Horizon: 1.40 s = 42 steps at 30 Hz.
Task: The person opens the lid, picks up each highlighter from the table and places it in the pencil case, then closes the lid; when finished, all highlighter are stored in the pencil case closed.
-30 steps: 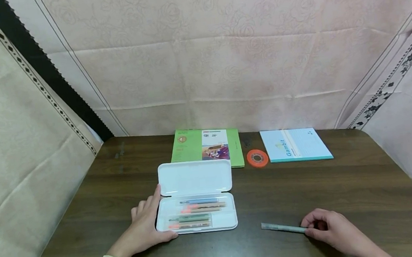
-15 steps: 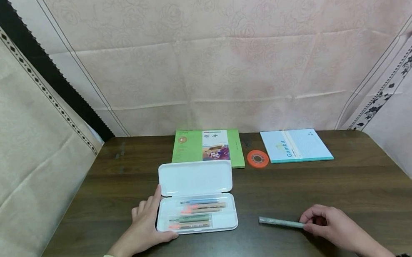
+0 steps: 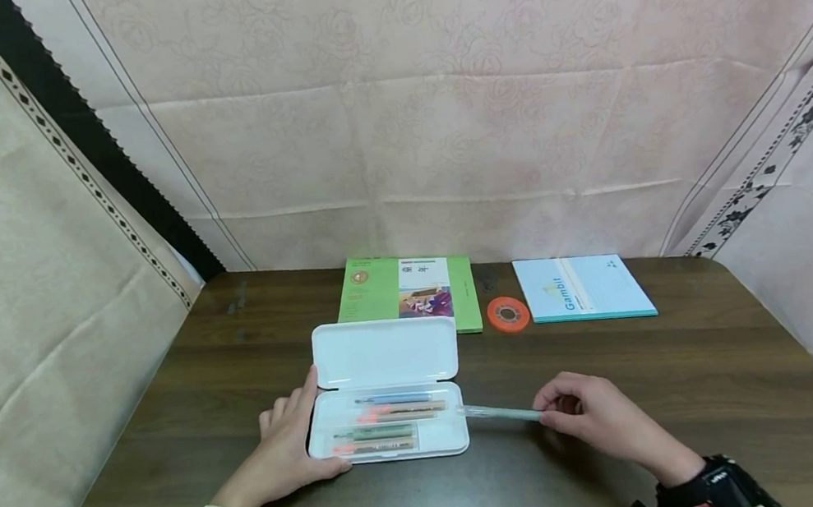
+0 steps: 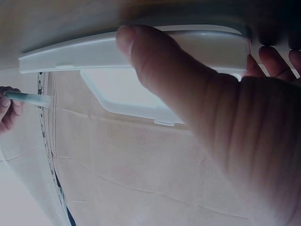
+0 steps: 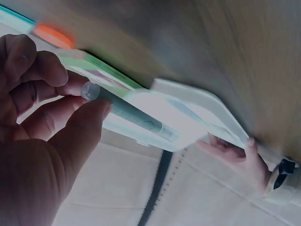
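Observation:
A white pencil case (image 3: 391, 457) lies with its lid raised, several pens and pencils (image 3: 392, 398) inside its tray. My left hand (image 3: 289, 447) holds the case by its left end. The thumb lies along the front edge, also seen in the left wrist view, and the fingers reach up the left side. Between thumb and fingertips my right hand (image 3: 595, 415) pinches a slim grey-green pen (image 3: 501, 413) by one end. In the right wrist view, the pen (image 5: 134, 115) has clear ends. Its far end reaches the case's right rim in the head view; whether they touch I cannot tell.
Behind the case lies a green book (image 3: 369, 290), partly covered by the raised lid. An orange disc (image 3: 508, 314) sits beside it, then a light blue notebook (image 3: 589, 288). The brown table (image 3: 238, 345) ends at a pale cloth (image 3: 402, 138) hanging behind.
My right hand has carried the pen leftward and away from me, from the tabletop to the case's right edge. The left hand and the case have stayed in place.

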{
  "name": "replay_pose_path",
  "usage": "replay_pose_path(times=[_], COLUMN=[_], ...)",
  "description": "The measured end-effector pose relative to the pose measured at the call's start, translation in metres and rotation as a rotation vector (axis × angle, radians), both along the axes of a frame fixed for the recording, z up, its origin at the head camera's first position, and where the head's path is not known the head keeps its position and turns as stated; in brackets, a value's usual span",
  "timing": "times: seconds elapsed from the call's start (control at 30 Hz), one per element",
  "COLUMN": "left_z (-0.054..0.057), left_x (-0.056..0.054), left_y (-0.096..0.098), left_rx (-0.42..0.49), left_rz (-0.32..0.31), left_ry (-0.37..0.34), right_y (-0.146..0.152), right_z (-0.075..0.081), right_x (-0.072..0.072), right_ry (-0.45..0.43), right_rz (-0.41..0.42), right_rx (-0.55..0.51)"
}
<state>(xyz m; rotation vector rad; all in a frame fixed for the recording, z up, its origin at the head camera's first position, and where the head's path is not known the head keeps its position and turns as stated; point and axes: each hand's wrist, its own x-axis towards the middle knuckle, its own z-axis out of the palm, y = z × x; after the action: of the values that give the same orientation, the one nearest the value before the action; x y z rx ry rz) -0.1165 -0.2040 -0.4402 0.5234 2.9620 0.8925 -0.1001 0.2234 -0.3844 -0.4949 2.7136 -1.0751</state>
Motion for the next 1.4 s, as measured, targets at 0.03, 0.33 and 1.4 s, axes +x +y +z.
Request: replay_pose_path(times=[0.03, 0.33, 1.4], left_z=[0.0, -0.002, -0.003], left_x=[0.0, -0.001, -0.001], left_y=[0.0, 0.0, -0.001], left_rx=[0.001, -0.013, -0.016], left_rz=[0.0, -0.002, 0.0], left_ry=[0.001, 0.003, 0.01], right_y=[-0.006, -0.055, -0.127], right_z=[-0.001, -0.003, -0.014], right_x=[-0.002, -0.022, -0.05], right_ry=[0.003, -0.006, -0.002], right_rz=[0.004, 0.005, 0.085], right_rx=[0.0, 0.011, -0.023])
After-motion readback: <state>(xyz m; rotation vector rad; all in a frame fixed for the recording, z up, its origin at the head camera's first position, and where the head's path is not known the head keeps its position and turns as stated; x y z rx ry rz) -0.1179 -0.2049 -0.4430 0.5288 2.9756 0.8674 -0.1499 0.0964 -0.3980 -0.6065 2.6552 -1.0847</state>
